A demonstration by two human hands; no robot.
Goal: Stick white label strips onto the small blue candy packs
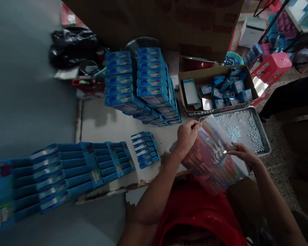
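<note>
A clear, shiny plastic bag (210, 160) hangs in front of the red clothing, spread between my two hands. My left hand (187, 136) pinches its upper left corner, with thumb and fingers pressed together. On the right side, my right hand (242, 152) grips the bag with fingers closed near a bright glint on the film. Just beyond the bag lies a metal tray (265, 145) holding many small pale-blue pieces; the bag hides part of it. I cannot make out anything inside the bag.
Stacked blue printed boxes (152, 90) stand on the white table (100, 126). More blue boxes (77, 164) line its front left. An open cardboard box (184, 75) holds small blue cartons. Black plastic (74, 44) sits back left; a pink stool (274, 66) stands right.
</note>
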